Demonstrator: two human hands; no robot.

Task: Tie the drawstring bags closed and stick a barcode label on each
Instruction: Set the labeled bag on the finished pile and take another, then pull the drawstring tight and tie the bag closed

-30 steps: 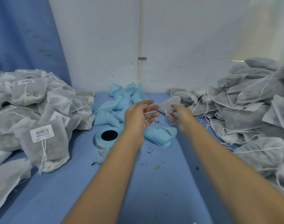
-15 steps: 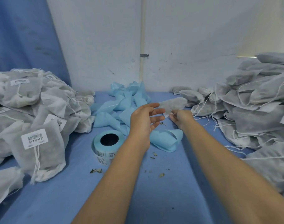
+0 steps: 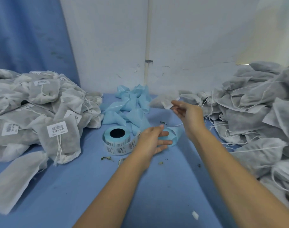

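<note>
matt cloth bags (image 3: pixel 61 137), glossy paper label roll (image 3: pixel 117 140)

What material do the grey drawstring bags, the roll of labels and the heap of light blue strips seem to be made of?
Drawstring bags: seemingly thin non-woven fabric, matte and half see-through; the dark filling shows through.
Label roll: white paper labels with printed barcodes, on light blue backing.
Blue strips: probably used backing paper, smooth with a slight sheen, creased.

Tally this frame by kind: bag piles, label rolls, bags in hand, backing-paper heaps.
Bag piles: 2 (labelled bag pile, unlabelled bag pile)
Label roll: 1
Drawstring bag in the right hand: 1
Blue backing-paper heap: 1
Total: 5
</note>
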